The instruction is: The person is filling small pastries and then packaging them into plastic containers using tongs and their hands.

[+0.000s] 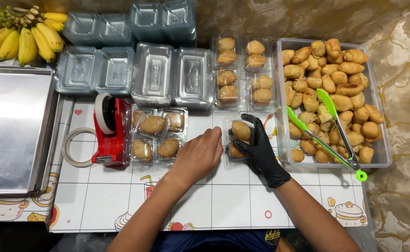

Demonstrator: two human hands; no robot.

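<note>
White-tiled desk (233, 205) with small cartoon food prints, seen from above, set against a marbled brown and gold surface. At centre, one small clear plastic clamshell box (238, 138) lies on the desk holding two golden-brown baked pastries, one above the other. The right hand (260, 144), in a black glove, curls over the box's right side and grips it; the bare left hand (199, 156) rests at the box's left edge, fingers bent, touching it.

Left of the hands, two closed clear boxes of two pastries each (158, 135) lie side by side, just beside a red desktop tape dispenser (110, 133) carrying one roll; one loose tape ring (76, 147) lies against its left. Behind the hands, four filled clear boxes (242, 70) stand in a two-by-two block, each with two pastries. Stacks of empty clear plastic boxes (167, 77) fill the rear, in two rows. One large clear tub of loose pastries (377, 140) stands at right, with one pair of green-tipped metal tongs (328, 135) lying on the heap. One bunch of yellow bananas (25, 32) sits at the far left corner, above one bare metal tray (11, 130).
</note>
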